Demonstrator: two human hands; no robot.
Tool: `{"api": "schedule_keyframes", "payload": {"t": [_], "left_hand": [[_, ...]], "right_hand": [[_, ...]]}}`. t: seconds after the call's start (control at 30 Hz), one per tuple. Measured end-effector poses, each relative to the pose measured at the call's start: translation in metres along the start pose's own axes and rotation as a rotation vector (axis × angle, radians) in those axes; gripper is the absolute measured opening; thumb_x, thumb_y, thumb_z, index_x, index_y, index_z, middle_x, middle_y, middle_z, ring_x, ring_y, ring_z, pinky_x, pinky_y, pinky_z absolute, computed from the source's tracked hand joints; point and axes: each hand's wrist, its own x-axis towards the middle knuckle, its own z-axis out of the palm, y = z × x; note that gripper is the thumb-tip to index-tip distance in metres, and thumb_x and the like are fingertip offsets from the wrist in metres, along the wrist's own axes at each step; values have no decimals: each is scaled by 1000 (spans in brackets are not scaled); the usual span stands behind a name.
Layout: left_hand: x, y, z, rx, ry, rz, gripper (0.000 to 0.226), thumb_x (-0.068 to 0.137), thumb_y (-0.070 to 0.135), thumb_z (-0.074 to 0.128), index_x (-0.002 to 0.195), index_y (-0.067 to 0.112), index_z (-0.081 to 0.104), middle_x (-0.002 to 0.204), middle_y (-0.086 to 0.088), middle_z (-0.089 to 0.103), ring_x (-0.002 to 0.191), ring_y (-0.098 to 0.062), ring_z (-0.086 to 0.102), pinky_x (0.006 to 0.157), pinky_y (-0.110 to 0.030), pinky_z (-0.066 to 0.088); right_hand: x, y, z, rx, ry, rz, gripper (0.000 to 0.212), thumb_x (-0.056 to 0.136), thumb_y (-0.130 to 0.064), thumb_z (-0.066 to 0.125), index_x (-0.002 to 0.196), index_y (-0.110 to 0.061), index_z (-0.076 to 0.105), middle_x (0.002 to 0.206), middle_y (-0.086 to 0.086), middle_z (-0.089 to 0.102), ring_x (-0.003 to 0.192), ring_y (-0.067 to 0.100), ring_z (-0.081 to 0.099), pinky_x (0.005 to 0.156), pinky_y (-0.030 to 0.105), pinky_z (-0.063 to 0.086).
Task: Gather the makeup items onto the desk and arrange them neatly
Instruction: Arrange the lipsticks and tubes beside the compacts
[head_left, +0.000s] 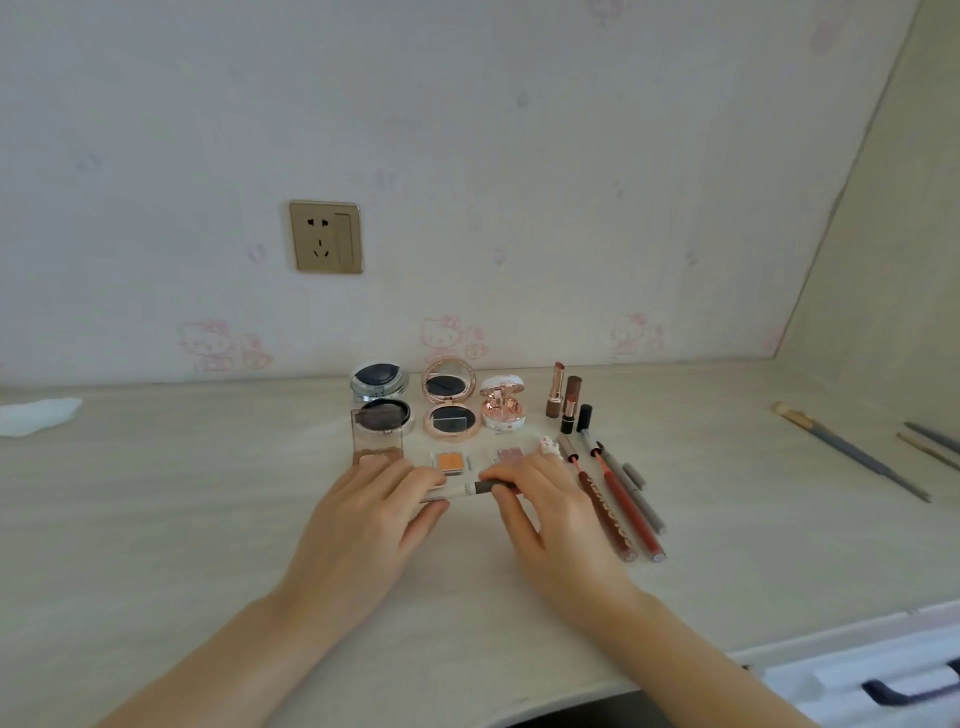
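Observation:
My left hand (363, 525) and my right hand (550, 514) both hold a slim white-and-brown makeup pen (470, 488) lying crosswise on the desk (156, 519). Behind it lie an orange eyeshadow pan (451, 460) and a pink one (506, 455). At the back stand an open silver compact (381, 397), a rose-gold compact (449, 408), a small pink case (504, 408) and a clear brown case (378, 436). Lipsticks (563, 397) stand to the right, with lip pencils and glosses (623, 499) laid side by side.
Long brushes (852, 452) lie at the desk's far right, more near the edge (930, 441). A white tissue (36, 415) sits at the far left. A wall socket (325, 237) is above the desk. A drawer handle (914, 686) shows at lower right.

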Motion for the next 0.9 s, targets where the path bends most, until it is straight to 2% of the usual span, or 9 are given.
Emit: {"api": "schedule_keyframes", "payload": {"t": [0.13, 0.23, 0.37, 0.5, 0.57, 0.63, 0.7, 0.77, 0.9], "left_hand": [[-4, -2, -5, 57, 37, 88, 24, 93, 31, 50, 93, 15, 67, 81, 4, 64, 81, -26, 62, 73, -39, 52], [-3, -2, -12, 110, 31, 52, 27, 93, 32, 48, 87, 17, 70, 81, 4, 65, 83, -26, 64, 71, -37, 50], [-3, -3, -12, 114, -17, 83, 33, 94, 33, 45, 84, 15, 71, 79, 3, 65, 82, -25, 66, 68, -38, 54], [-4, -4, -10, 1, -80, 59, 39, 95, 35, 40, 86, 13, 70, 80, 3, 64, 78, -22, 63, 71, -32, 48], [-5, -2, -11, 21, -79, 75, 35, 95, 31, 41, 89, 12, 69, 83, 3, 63, 75, -20, 63, 64, -30, 49], [-6, 4, -11, 37, -73, 108, 20, 94, 19, 50, 97, 11, 69, 89, 2, 65, 75, -19, 64, 58, -29, 51], [-6, 11, -12, 34, -68, 146, 14, 91, 16, 57, 98, 11, 68, 86, 2, 65, 71, -19, 63, 53, -28, 50], [-5, 16, -13, 43, -67, 149, 23, 93, 25, 48, 90, 12, 67, 76, 3, 61, 60, -18, 59, 47, -26, 46], [-6, 13, -15, 54, -66, 105, 38, 94, 39, 39, 76, 14, 62, 60, 3, 58, 45, -26, 52, 38, -33, 43]], "right_hand": [[-2, 0, 0, 8, -26, 0, 18, 93, -24, 55, 108, -22, 65, 94, -16, 57, 93, 6, 52, 73, 41, 49], [-2, -1, 0, -27, -43, -18, 15, 91, -20, 61, 105, -20, 68, 93, -11, 63, 92, 11, 54, 73, 44, 49], [-3, -2, -2, -60, -22, -104, 12, 90, -15, 64, 100, -14, 70, 88, -7, 65, 89, 15, 53, 73, 39, 48], [-4, -4, -4, -72, -11, -117, 12, 89, -13, 66, 100, -13, 71, 90, -7, 66, 91, 18, 54, 75, 39, 48], [-5, -5, -5, -73, -15, -126, 12, 88, -13, 67, 100, -13, 71, 90, -7, 66, 91, 18, 55, 75, 40, 48], [-5, -6, -6, -58, -20, -145, 12, 87, -12, 69, 99, -13, 71, 89, -7, 66, 91, 18, 55, 75, 38, 48], [-5, -7, -6, -48, -39, -175, 11, 88, -13, 68, 99, -12, 71, 88, -7, 66, 90, 17, 54, 77, 34, 46], [-4, -7, -6, -56, -48, -199, 11, 88, -13, 68, 98, -12, 71, 88, -6, 66, 90, 17, 55, 78, 31, 45], [-5, -9, -4, -48, -30, -254, 11, 89, -14, 67, 99, -11, 72, 89, -7, 67, 90, 16, 54, 82, 25, 44]]}}
